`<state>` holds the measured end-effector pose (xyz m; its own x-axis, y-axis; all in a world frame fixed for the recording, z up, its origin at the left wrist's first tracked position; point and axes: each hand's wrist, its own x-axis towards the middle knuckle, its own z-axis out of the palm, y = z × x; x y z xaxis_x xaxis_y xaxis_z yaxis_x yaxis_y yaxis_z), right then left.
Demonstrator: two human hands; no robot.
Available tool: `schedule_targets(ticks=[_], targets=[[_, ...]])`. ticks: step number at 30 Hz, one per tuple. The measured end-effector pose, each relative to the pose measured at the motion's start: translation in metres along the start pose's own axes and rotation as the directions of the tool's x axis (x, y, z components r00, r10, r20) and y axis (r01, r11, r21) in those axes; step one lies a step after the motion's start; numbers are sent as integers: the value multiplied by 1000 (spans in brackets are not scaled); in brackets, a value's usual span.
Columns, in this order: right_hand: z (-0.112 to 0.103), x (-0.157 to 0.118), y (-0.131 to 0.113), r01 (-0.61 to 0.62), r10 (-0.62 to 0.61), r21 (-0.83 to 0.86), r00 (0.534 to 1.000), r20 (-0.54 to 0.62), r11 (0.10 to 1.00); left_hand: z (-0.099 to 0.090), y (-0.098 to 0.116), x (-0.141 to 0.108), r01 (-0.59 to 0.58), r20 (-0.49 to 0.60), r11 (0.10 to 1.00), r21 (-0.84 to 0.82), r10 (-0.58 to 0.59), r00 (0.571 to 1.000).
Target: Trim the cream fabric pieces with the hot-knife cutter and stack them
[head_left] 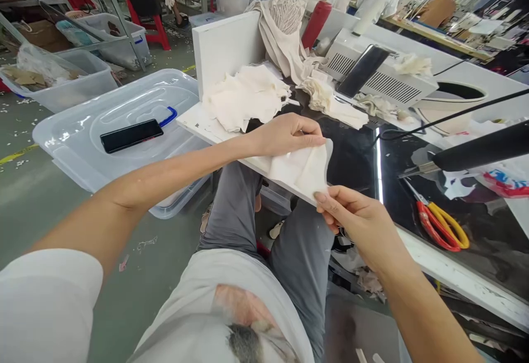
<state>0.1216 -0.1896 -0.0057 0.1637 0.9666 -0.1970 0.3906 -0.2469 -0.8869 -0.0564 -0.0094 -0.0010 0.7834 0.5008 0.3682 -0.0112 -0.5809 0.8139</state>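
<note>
You've got 1 cream fabric piece on the go, sitting between your hands right at the near edge of the surface. Your left hand is closed in a pinch on its far corner, and your right hand pinches the near corner, thumb against fingers, so the side between them looks pretty straight.

Progress-wise, I'd call it mid-piece: it's in your grip, not put down yet. There's a pile of cream pieces past your left hand and a fabric bundle beyond both hands, but I honestly can't tell which are finished and which are waiting.

Room-wise, the dark stretch just past your right hand looks like your best bet. Farther right of that hand, watch the scissors lying with red and yellow handles toward you, plus the black-handled tool beyond them. The upright white panel behind the pile would probably limit a far-left reach, and the surface's edge runs right under your piece.
</note>
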Motion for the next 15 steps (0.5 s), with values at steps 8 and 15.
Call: schedule_targets(ticks=[8,15], targets=[[-3,-5,4,-10,10,30,1000,0,999,5,-4,8,-30,35,997,71,28,999],[-4,-2,24,-27,23,55,997,73,998,13,0,9,147,59,983,109,-154,986]])
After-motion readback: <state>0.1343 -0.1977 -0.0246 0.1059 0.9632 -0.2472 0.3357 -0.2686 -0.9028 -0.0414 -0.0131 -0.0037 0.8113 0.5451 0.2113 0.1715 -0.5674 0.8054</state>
